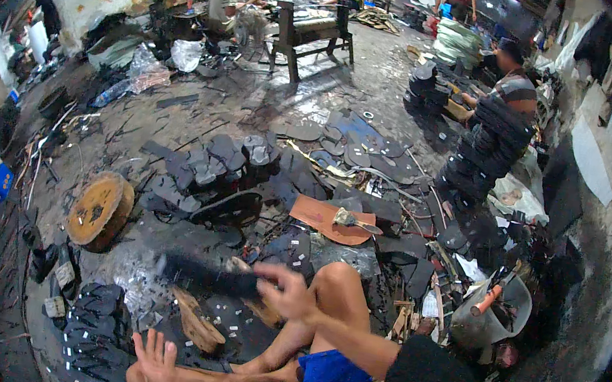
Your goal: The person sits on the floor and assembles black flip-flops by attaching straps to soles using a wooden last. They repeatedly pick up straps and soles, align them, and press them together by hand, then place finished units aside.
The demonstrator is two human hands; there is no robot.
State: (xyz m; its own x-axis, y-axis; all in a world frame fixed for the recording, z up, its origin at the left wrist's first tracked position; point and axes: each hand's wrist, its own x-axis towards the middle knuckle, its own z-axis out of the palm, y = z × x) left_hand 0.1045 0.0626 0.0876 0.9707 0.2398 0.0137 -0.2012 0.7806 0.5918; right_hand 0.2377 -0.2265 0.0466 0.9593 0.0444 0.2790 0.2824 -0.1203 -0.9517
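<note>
In front of my raised knee, my right hand [284,291] grips one end of a long, dark sole-shaped piece [208,276]. Motion blurs that piece, so its exact kind is hard to make out. Lower down, my left hand [157,367] is held up with its fingers stretched and nothing in it. A wooden shoe last [197,322] lies on the floor between my two hands. Part of another wooden piece [263,310] shows beneath my right hand. Beside my left hand is a row of black sandals [95,329] with small white tags.
A round wooden block [96,210] stands at left. Beyond my knee lie black soles [225,152] and a brown sheet [310,215] with a brush [353,219] on it. A grey bucket [516,306] is at right. Several people work farther off, one beside stacked black soles [488,150].
</note>
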